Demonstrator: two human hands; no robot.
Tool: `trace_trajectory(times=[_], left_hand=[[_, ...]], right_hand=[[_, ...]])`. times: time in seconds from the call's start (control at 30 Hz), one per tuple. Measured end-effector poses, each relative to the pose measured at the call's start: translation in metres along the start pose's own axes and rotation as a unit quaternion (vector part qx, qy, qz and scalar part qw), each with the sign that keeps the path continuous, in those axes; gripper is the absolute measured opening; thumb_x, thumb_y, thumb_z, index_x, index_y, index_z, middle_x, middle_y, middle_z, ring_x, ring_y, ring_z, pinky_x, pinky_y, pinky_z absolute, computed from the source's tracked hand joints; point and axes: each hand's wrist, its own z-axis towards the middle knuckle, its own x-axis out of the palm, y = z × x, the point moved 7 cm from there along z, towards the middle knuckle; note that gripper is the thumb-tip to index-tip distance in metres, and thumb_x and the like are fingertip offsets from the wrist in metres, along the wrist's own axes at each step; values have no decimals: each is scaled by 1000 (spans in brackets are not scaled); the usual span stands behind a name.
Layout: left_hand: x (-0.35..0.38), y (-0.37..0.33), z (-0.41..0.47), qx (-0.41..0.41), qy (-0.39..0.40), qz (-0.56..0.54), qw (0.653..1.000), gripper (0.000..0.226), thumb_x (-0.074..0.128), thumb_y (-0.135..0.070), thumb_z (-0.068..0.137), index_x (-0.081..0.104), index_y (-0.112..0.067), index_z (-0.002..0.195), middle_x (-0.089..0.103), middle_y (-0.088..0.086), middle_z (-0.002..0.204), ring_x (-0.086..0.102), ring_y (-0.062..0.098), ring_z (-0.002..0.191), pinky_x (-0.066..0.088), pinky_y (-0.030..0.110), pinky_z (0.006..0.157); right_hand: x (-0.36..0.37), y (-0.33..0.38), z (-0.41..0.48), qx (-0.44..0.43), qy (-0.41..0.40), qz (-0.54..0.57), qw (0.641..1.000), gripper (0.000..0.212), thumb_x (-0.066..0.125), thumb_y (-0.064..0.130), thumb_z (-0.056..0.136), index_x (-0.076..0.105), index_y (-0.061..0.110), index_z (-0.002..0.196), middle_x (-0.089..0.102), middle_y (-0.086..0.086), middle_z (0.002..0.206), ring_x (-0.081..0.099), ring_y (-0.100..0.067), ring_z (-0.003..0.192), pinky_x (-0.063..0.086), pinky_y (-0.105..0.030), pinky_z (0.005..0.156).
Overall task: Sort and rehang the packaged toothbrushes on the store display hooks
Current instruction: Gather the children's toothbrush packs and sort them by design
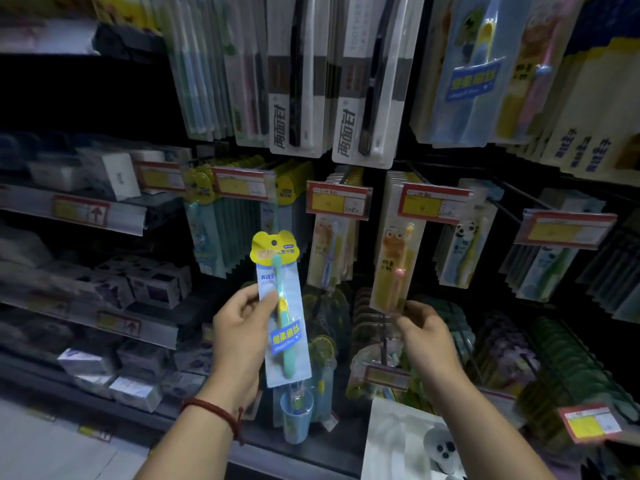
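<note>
Left hand (242,327) has thumb and fingers curled round the side edge of a blue pack (289,342), roughly halfway up, so that's a proper hold. The pack stands upright with a slight tilt. It has a teal brush inside and a yellow frog-shaped header with the hang hole on top, and it's held in the air, off any hook. Right hand (427,336) is pinching the bottom corner of a yellow pack (389,271), the one with an orange cartoon face and a pink brush. The top of that pack runs up behind another tag, so I can't tell if it's on a hook.

Using the middle price tag (337,201) (red border, yellow patch) as the reference point:
- The blue pack is below it and to the left, with its header just under tag level.
- The yellow pack is below it and to the right.
- A beige pack (329,251) hangs directly under the tag, between the two held ones.
- Right above the tag are black-and-white packs (367,81) with dark brushes.
- Just left of it is a row of teal packs (235,237) with yellow headers.
- Far left of it are shelves with small boxes (159,285), pretty blurry.
- Well below it, low between the wrists, is a blue cup (296,417).

There's also a red string bracelet (214,410) on the left wrist.
</note>
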Motion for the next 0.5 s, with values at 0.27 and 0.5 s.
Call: trace_trajectory(times=[0.27, 0.5], left_hand=[[-25, -7, 10, 1, -35, -33, 999, 16, 68, -13, 99, 73, -7, 113, 80, 10, 95, 71, 26, 85, 58, 50, 89], [-27, -18, 12, 12, -18, -53, 998, 18, 71, -19, 96, 74, -12, 113, 81, 12, 97, 74, 25, 79, 59, 36, 72]], right_hand=[[43, 20, -26, -74, 97, -96, 988, 4, 68, 17, 95, 69, 20, 98, 72, 2, 94, 69, -20, 95, 54, -33, 78], [122, 44, -65, -76, 336, 53, 937, 18, 70, 10, 96, 71, 16, 112, 77, -10, 102, 71, -13, 85, 60, -32, 68]])
